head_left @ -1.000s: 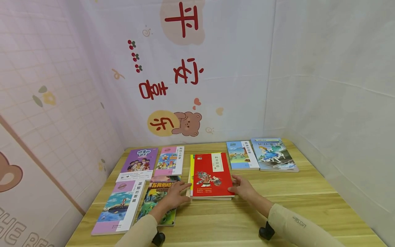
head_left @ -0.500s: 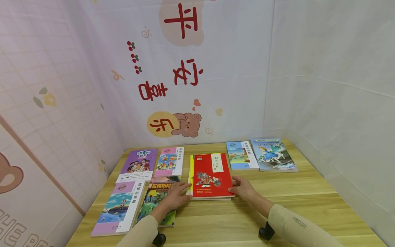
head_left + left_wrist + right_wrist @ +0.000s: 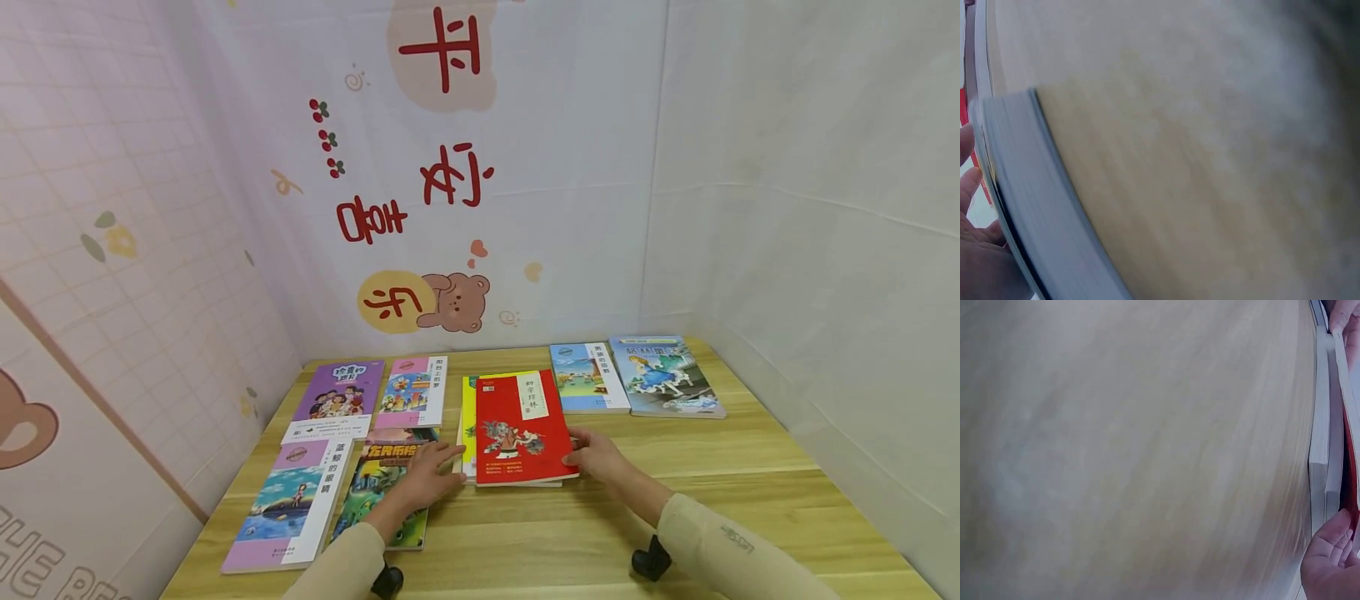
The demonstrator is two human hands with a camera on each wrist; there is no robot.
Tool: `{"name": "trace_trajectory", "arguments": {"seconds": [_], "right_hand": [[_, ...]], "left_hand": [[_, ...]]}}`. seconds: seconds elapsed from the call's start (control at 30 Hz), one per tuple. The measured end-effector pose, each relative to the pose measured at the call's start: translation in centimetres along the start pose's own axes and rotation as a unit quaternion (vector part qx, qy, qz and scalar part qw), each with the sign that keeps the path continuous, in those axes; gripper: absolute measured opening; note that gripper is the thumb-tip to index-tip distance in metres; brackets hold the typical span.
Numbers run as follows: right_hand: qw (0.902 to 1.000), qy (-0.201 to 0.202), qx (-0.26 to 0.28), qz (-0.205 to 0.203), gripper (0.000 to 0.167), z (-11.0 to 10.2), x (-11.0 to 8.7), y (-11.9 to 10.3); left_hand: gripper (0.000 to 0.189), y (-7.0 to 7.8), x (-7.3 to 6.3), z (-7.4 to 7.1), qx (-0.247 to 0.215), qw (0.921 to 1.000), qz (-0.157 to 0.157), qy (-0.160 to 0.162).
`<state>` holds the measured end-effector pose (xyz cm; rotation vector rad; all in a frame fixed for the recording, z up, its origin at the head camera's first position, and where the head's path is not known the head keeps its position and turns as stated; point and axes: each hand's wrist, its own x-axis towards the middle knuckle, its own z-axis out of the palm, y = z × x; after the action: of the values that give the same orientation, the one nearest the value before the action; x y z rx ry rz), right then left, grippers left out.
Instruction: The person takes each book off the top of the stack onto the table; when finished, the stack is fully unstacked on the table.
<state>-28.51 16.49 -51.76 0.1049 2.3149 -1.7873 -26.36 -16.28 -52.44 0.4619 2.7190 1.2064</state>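
In the head view a red book (image 3: 525, 425) lies on top of a small stack, with a yellow book (image 3: 469, 417) showing along its left side. My right hand (image 3: 600, 458) pinches the red book by its lower right edge. The right wrist view shows a gap between the red cover and the thick books (image 3: 1322, 425) below. At the stack's lower left, my left hand (image 3: 426, 475) lies over a green comic-style book (image 3: 382, 483), its extended fingertips at the stack's edge. Part of that hand (image 3: 979, 250) appears beside a book's page edges (image 3: 1054, 187) in the left wrist view.
Left of the stack lie a purple book (image 3: 341, 392), a pink-and-white book (image 3: 408, 392) and a blue whale-scene book (image 3: 288, 500). Two blue books, one smaller (image 3: 581, 379) and one larger (image 3: 663, 375), lie at the back right of the wooden table (image 3: 735, 500).
The red book has shifted slightly right and turned a little, baring more of the yellow book. My right hand has moved right with it; my left hand stays nearly still.
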Motion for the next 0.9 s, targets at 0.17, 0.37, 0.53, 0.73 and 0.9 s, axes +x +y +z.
{"name": "trace_trajectory", "arguments": {"seconds": [0.17,0.37,0.53,0.73,0.9], "right_hand": [[0.9999,-0.007,0.015,0.002,0.060,-0.7,-0.2,0.1],[0.9981,-0.026,0.056,0.008,0.061,-1.5,-0.4,0.2],[0.9943,-0.050,0.093,0.018,0.063,-2.1,-0.4,0.5],[0.9909,-0.071,0.113,0.019,0.064,-2.5,-0.8,0.5],[0.9906,-0.062,0.120,0.017,0.062,-2.6,-1.4,0.5]], "left_hand": [[0.049,0.0,0.0,0.0,0.003,1.0000,-0.001,0.002],[0.049,0.1,0.0,0.1,0.002,1.0000,-0.002,0.004],[0.050,0.2,0.0,0.1,0.004,1.0000,-0.005,0.008],[0.050,0.2,-0.1,0.1,0.009,0.9999,-0.004,0.008],[0.050,0.4,-0.1,0.1,0.010,0.9999,-0.003,0.008]]}}
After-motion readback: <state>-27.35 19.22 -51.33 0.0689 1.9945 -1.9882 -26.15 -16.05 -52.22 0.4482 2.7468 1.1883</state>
